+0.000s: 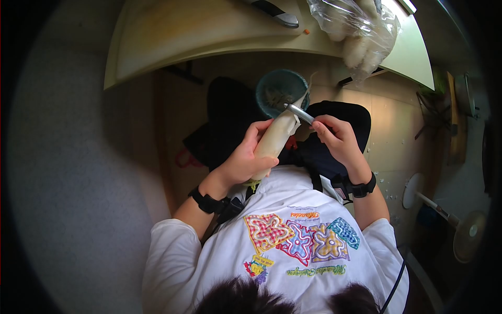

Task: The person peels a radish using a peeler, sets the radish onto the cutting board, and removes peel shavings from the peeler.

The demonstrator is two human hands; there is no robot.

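Note:
A long white radish point(275, 137) lies tilted in my left hand point(244, 158), whose fingers and thumb wrap round its thicker lower part. Its thin root end points away over a teal bucket point(282, 78) that holds pale scraps. My right hand point(335, 137) grips the handle of a silver peeler point(300, 112). The peeler's head rests on the radish near its far end, and a loose strip of peel hangs beside it. Yellow-green stem stubs show at the near end, below my left hand.
Ahead is a pale table point(209, 31) with a dark-handled tool point(274, 13), a small orange bit point(306, 32) and a clear plastic bag point(361, 36) of white radishes. A fan point(467, 230) stands at the right. White scraps dot the floor on that side.

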